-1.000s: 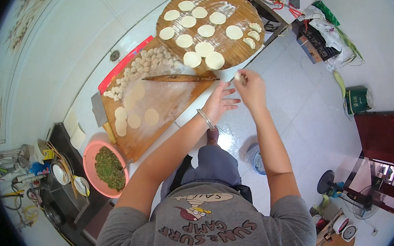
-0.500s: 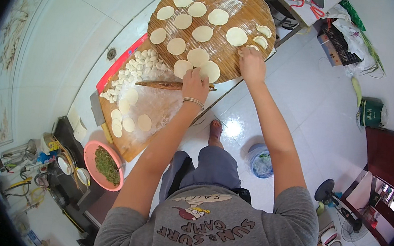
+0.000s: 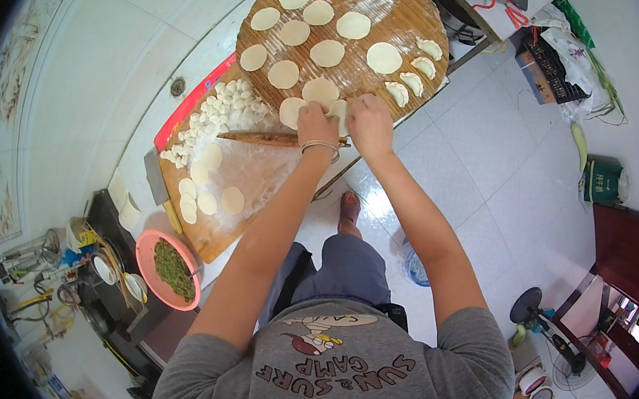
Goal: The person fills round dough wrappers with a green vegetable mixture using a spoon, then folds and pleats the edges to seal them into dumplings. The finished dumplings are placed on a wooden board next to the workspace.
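My left hand (image 3: 317,125) and my right hand (image 3: 369,123) rest side by side at the near edge of a round woven tray (image 3: 398,19), both pinching a flat round dough wrapper (image 3: 334,111). Several more round wrappers (image 3: 328,53) lie spread over the tray, and a few folded dumplings (image 3: 413,78) sit along its right edge. A metal bracelet circles my left wrist. Just below my left hand a wooden rolling pin (image 3: 264,138) lies across a floured wooden board (image 3: 241,176).
The board holds small dough pieces (image 3: 217,109), a few rolled wrappers (image 3: 205,188) and a cleaver (image 3: 157,176). A pink bowl of green filling (image 3: 169,268) sits at its near end. Bags and boxes (image 3: 557,45), a green container (image 3: 603,181) and a fan (image 3: 535,316) stand on the tiled floor.
Both hands have come together at the tray's near edge; the right hand moved left from the tray's right rim, and they now hold one wrapper between them.
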`<state>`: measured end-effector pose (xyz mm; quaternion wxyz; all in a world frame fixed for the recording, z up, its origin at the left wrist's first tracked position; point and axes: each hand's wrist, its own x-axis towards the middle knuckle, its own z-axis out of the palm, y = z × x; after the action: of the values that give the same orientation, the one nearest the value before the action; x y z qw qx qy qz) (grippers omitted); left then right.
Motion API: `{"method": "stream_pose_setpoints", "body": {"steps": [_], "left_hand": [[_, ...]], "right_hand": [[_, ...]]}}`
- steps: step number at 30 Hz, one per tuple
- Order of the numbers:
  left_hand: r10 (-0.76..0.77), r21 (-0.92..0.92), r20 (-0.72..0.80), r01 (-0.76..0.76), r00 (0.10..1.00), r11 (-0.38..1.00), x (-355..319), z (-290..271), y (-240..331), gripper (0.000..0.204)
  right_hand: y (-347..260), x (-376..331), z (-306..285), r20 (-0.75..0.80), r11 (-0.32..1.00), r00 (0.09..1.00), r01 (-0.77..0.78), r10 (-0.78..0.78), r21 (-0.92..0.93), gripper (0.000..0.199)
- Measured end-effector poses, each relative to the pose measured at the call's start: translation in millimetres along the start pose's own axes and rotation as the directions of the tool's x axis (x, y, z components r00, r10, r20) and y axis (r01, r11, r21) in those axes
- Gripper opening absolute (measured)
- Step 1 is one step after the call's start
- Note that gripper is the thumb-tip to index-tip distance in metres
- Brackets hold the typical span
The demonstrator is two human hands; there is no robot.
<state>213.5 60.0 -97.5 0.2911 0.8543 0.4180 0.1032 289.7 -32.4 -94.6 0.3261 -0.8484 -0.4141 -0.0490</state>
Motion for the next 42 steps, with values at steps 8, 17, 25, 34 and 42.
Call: {"method": "stream_pose_setpoints", "body": {"steps": [8, 17, 25, 34, 42], "left_hand": [[0.157, -0.748, -0.001, -0.105, 0.988, 0.655, -28.9, -25.8, -11.7, 0.017], [-0.023, -0.913, 0.406, 0.407, 0.913, 0.012, -130.2, -162.5, -118.7, 0.025], [-0.177, -0.908, 0.345, 0.280, 0.922, -0.312, -258.3, -286.2, -322.2, 0.032], [-0.374, -0.930, 0.246, 0.109, 0.894, -0.352, -364.6, -371.2, -482.2, 0.023], [-0.262, -0.858, 0.331, 0.173, 0.906, -0.484, -405.4, -378.2, -531.8, 0.034]], "right_hand": [[-22.2, 1.8, -19.8, 0.033, 0.879, 0.998, 0.037, -0.060, 0.475, 0.032], [-156.2, -62.4, -12.6, 0.462, 0.617, 0.886, -0.385, 0.039, 0.686, 0.017], [-312.2, -189.8, 99.5, 0.562, 0.660, 0.827, -0.408, -0.025, 0.630, 0.031], [-414.4, -270.5, 165.5, 0.871, 0.188, 0.468, -0.878, 0.151, 0.440, 0.021], [-466.7, -283.6, 170.3, 0.649, 0.641, 0.691, -0.349, -0.317, 0.684, 0.012]]}}
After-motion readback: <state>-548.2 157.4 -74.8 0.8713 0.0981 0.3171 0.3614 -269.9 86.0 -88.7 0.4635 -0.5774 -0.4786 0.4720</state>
